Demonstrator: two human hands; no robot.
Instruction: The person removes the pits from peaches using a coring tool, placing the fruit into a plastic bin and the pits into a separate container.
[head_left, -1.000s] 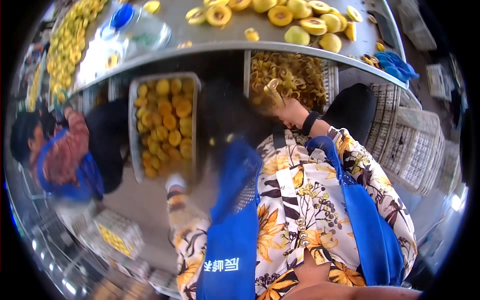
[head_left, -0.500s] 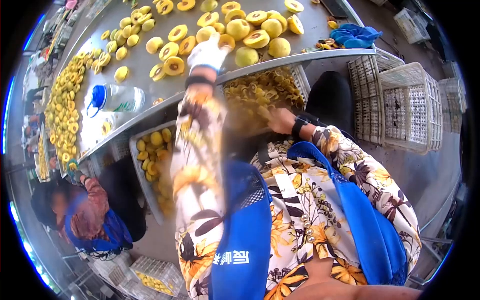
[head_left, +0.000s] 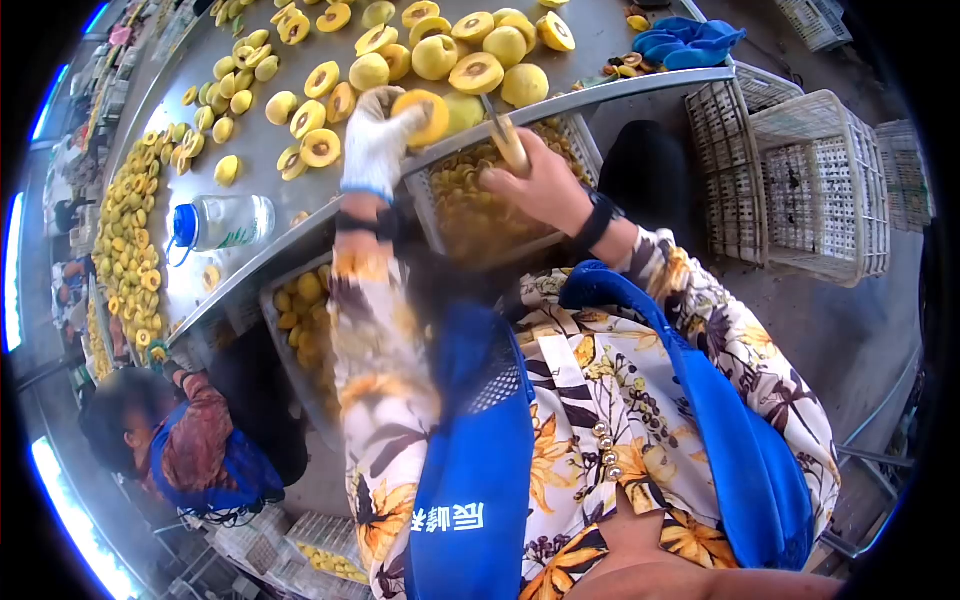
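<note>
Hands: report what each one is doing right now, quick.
Left hand: gloved, closed on a yellow fruit half.
Right hand: bare, closed around a small tool.

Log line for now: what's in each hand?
left hand: grips peach half | right hand: grips metal tool | beneath: crate of fruit scraps
</note>
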